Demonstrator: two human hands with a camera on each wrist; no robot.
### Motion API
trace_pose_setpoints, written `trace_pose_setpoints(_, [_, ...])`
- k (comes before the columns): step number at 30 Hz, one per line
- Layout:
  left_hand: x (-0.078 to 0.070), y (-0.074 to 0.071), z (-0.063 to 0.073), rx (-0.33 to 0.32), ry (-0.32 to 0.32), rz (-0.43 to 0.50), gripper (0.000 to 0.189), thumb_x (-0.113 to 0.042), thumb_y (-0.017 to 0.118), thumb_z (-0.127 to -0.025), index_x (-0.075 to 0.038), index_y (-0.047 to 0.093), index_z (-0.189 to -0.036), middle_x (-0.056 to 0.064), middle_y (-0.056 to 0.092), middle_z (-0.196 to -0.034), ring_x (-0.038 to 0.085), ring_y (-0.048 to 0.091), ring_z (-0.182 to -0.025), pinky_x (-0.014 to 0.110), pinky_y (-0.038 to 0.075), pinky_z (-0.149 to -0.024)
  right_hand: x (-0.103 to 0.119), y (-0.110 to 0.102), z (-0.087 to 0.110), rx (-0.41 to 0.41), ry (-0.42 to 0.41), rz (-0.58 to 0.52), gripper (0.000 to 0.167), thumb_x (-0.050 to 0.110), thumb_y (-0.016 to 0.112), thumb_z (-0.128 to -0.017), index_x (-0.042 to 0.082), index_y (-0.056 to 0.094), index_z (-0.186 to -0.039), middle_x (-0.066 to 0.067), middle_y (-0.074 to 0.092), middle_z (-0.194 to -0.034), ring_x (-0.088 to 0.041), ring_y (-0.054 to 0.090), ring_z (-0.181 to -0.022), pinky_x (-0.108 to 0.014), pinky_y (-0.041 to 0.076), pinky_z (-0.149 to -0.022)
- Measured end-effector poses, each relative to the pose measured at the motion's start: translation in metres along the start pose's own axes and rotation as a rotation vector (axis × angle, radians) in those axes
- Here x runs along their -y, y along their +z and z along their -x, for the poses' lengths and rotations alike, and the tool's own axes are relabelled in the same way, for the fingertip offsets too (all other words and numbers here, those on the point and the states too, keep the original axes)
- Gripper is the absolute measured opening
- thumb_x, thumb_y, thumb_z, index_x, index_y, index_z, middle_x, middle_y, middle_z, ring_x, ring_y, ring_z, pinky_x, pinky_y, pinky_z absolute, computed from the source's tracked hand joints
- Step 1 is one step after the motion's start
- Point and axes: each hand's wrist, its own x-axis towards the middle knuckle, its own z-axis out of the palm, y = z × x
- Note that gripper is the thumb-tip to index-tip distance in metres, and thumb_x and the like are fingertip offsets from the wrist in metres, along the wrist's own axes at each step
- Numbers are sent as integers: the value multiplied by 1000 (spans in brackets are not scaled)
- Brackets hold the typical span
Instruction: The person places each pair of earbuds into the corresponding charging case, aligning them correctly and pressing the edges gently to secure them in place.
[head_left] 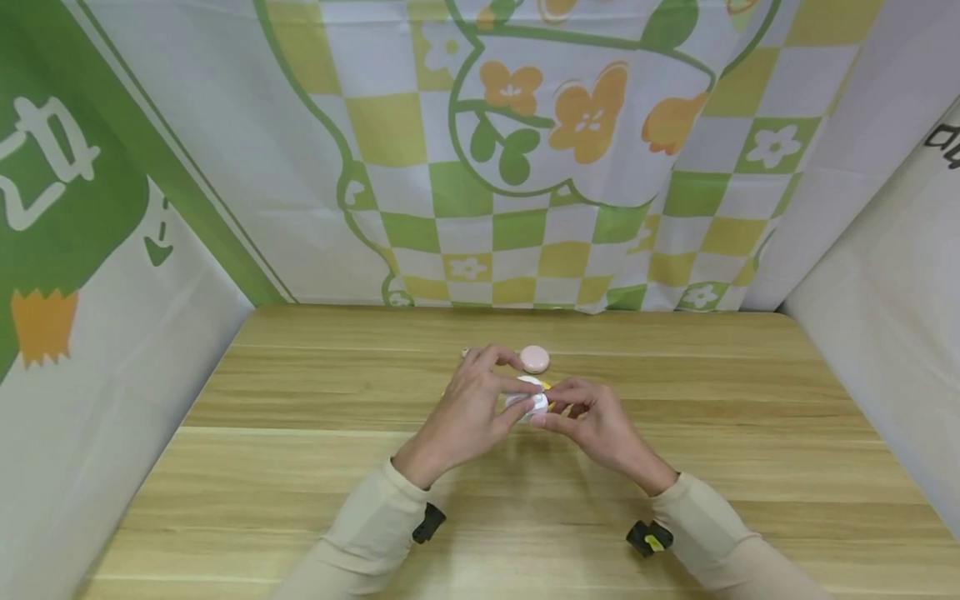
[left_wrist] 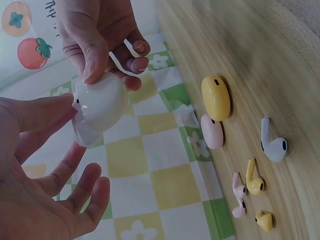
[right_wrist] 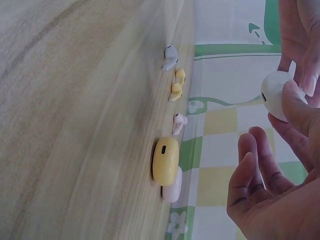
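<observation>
A white earbud case [left_wrist: 107, 102] is held up over the table between both hands, its lid [left_wrist: 86, 134] apparently raised. My right hand [head_left: 600, 421] grips this case by its rounded body, the thumb on one side and fingers on the other. With thumb and index finger, my left hand [head_left: 468, 404] pinches a small white earbud [left_wrist: 77, 103] at the opening of the case. Most of that earbud is hidden by the fingertips; a dark spot on it shows. The left hand's other fingers are spread loosely.
On the wooden table [head_left: 300, 467] lie a yellow case [left_wrist: 216, 97] and a pink case [head_left: 535, 359], side by side. Loose earbuds lie nearby: one white [left_wrist: 274, 147], two yellow [left_wrist: 256, 185] and two pink [left_wrist: 240, 191]. A patterned cloth [head_left: 465, 192] hangs behind the table.
</observation>
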Motion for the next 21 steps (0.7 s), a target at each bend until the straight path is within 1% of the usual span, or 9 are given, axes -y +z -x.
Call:
trace_pose_setpoints(3, [2, -2, 1, -4, 8, 8, 16, -16, 75, -94, -12, 80, -108, 9, 59, -125, 32, 49, -121, 57, 33, -112, -1, -1, 0, -5, 0, -3, 21, 11, 83, -84, 4, 80, -105, -5, 71, -97, -16, 63, -82, -28, 54, -67])
trace_pose_setpoints(6, [4, -4, 3, -18, 12, 26, 15, -14, 76, -93, -11, 80, -107, 10, 59, -124, 31, 50, -120, 50, 42, -103, -2, -2, 0, -11, 5, -3, 21, 11, 84, -84, 5, 80, -104, -4, 71, -97, -16, 63, -81, -27, 54, -67])
trace_pose_setpoints(7, [5, -5, 3, -22, 8, 39, 15, -13, 76, -93, -11, 80, -107, 10, 59, -123, 32, 50, -119, 49, 43, -101, -2, -2, 0, -14, 6, -4, 22, 10, 84, -83, 5, 80, -104, -4, 71, -97, -15, 63, -81, -27, 54, -67])
trace_pose_setpoints(13, [13, -10, 8, -41, -44, 96, 15, -11, 77, -91, -8, 80, -106, 9, 60, -119, 31, 52, -116, 47, 45, -98, -4, -4, 0, -34, -7, 8, 24, 9, 84, -83, 2, 79, -106, -6, 72, -99, -14, 64, -81, -28, 56, -67])
trace_pose_setpoints(18, [22, -11, 12, -42, -90, 103, 18, -10, 79, -90, -7, 78, -107, 8, 61, -118, 28, 53, -115, 46, 47, -95, -5, -6, 0, -50, 7, 2, 23, 9, 84, -83, 1, 79, -104, -6, 72, -97, -14, 63, -81, -28, 55, -67])
trace_pose_setpoints(21, [28, -11, 16, -38, -122, 98, 19, -12, 79, -90, -7, 77, -108, 9, 61, -119, 28, 54, -115, 45, 48, -95, -5, -7, 1, -56, 16, -5, 23, 10, 85, -82, 1, 80, -103, -7, 72, -97, -15, 63, -81, -27, 55, -67])
